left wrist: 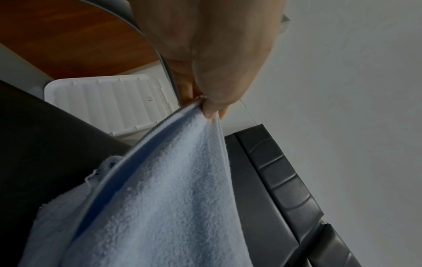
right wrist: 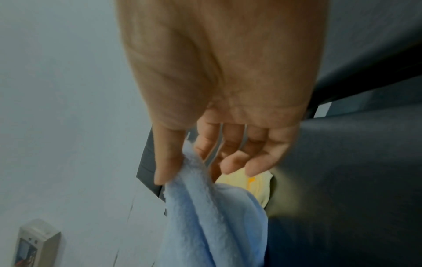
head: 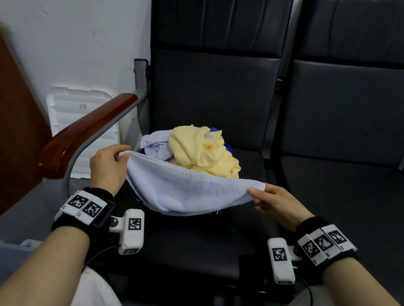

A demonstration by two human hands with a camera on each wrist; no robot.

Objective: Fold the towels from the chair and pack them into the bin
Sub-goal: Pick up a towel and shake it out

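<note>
The dark padded chair fills the middle of the head view, with a second seat just beside it on the right and a wooden armrest on its left. Beyond the armrest a white ribbed plastic piece leans at the wall; whether it is the bin or its lid cannot be told, and the armrest cuts across much of it.

A pale blue towel hangs slack above the front of the seat, stretched between the two hands, its top edge taut and its body sagging in a doubled curve. The pile lies on the seat just behind it: a crumpled yellow towel on top, a pale lilac one at its left, and a scrap of deep blue cloth mostly buried.

The left hand pinches one top corner between thumb and fingers. The right hand pinches the other corner with thumb and forefinger, the remaining fingers loosely curled.
</note>
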